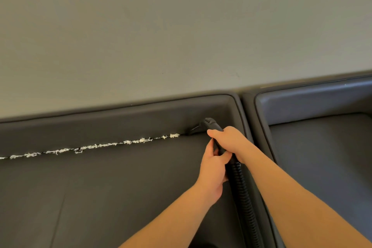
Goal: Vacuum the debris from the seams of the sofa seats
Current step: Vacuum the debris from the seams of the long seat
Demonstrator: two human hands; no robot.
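A line of white shredded debris (96,145) lies along the back seam of the dark grey sofa seat (120,183), running from the left edge up to about the middle. The black vacuum nozzle (194,129) rests in the seam just right of the debris end. My right hand (229,141) grips the black handle from above. My left hand (213,169) holds the same handle lower down, where the ribbed black hose (243,195) begins. The hose trails down to the bottom edge between my forearms.
The sofa backrest (120,121) rises behind the seam, against a plain beige wall (181,26). A second grey seat section (322,147) sits to the right, separated by a raised padded edge (247,110).
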